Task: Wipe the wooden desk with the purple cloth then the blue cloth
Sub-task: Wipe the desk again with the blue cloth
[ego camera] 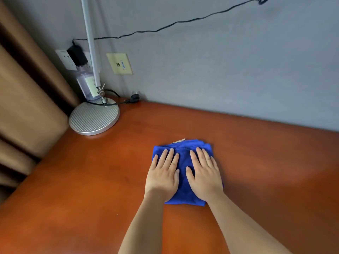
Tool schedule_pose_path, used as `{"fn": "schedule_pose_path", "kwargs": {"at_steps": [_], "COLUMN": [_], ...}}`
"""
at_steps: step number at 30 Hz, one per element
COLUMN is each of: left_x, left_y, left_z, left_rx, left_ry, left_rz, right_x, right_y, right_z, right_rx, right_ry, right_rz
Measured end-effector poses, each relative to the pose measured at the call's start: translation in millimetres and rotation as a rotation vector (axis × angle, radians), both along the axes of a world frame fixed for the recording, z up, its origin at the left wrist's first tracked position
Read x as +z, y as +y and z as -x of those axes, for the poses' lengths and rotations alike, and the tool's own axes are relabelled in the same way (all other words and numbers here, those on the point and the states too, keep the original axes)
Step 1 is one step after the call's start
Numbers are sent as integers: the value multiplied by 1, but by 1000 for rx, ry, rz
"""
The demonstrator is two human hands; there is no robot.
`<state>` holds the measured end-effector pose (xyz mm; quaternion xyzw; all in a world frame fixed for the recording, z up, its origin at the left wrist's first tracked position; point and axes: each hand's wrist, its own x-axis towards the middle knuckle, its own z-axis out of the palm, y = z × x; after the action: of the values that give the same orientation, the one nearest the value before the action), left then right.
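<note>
A folded blue cloth (183,158) lies flat on the reddish-brown wooden desk (82,180), near its middle. My left hand (162,173) presses on the cloth's left half with straight, spread fingers. My right hand (204,171) lies flat on the right half, fingers straight and pointing toward the wall. A small white tag sticks out at the cloth's far edge. No purple cloth is in view.
A silver desk lamp with a round ribbed base (94,117) stands at the desk's back left corner, a clear bottle (86,83) behind it. A black cable and plug (134,97) lie by the grey wall. Brown curtains (23,98) hang at the left.
</note>
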<state>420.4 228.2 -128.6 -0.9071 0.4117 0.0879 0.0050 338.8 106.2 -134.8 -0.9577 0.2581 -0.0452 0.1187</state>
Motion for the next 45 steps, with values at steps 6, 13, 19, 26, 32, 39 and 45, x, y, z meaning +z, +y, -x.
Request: {"fn": "schedule_pose_path", "kwargs": {"at_steps": [6, 13, 19, 26, 32, 39, 45], "left_x": [2, 0, -2, -3, -1, 1, 4], "left_y": [-9, -51, -93, -126, -131, -98, -59], "left_z": [-9, -58, -115, -159, -166, -127, -68], "left_rx": [-53, -38, -40, -30, -25, -12, 11], "left_ry": [-24, -49, -58, -67, -65, -56, -28], "left_rz": [4, 60, 83, 110, 90, 42, 31], "right_x": [-6, -3, -2, -1, -1, 0, -2], "right_y": [-7, -50, -87, -123, -129, -99, -63], "right_z": [-4, -54, -108, -154, -162, -124, -70], "right_rx": [-34, -12, -56, -30, -19, 14, 31], "right_ry": [-7, -17, -41, -9, 15, 31, 58], "right_rz": [4, 2, -5, 10, 6, 9, 4]}}
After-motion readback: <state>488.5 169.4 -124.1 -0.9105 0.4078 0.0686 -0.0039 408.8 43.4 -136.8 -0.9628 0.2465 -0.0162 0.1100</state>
